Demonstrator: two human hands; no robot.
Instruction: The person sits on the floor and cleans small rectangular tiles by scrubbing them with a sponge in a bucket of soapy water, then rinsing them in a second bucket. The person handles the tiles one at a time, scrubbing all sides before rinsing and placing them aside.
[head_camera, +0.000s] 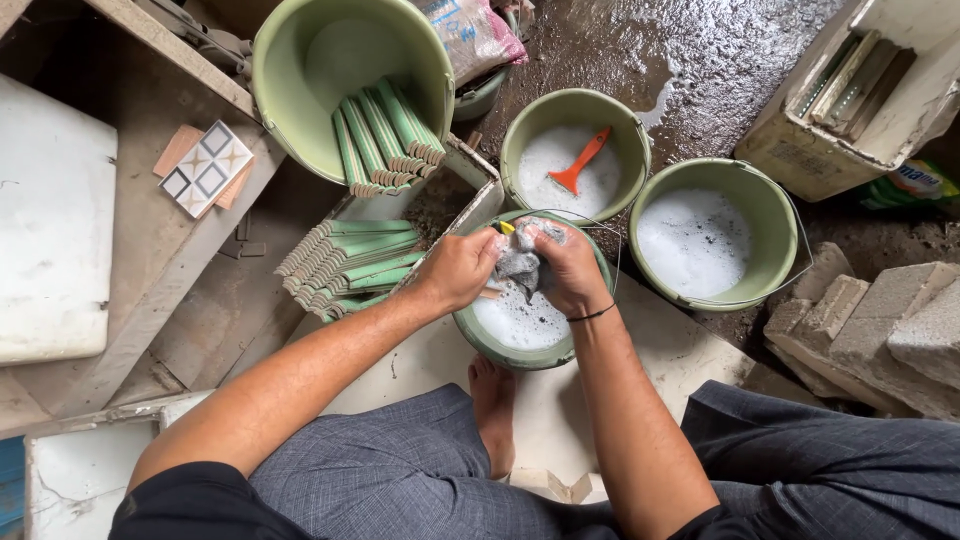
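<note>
Both my hands meet over a green bucket (500, 345) of soapy water. My left hand (458, 268) grips a narrow tile piece, mostly hidden, with a bit of yellow showing at its tip. My right hand (568, 268) presses a wet grey cloth (518, 265) against that piece. A black band circles my right wrist. Foam lies on the water below the cloth.
Two more green buckets of foamy water stand behind, one (575, 115) with an orange scraper (578, 162), another (715, 175) at right. A large tilted bucket (300, 90) and a tray hold green tile strips (345, 265). Concrete blocks (880, 325) lie right; a patterned tile (208, 168) left.
</note>
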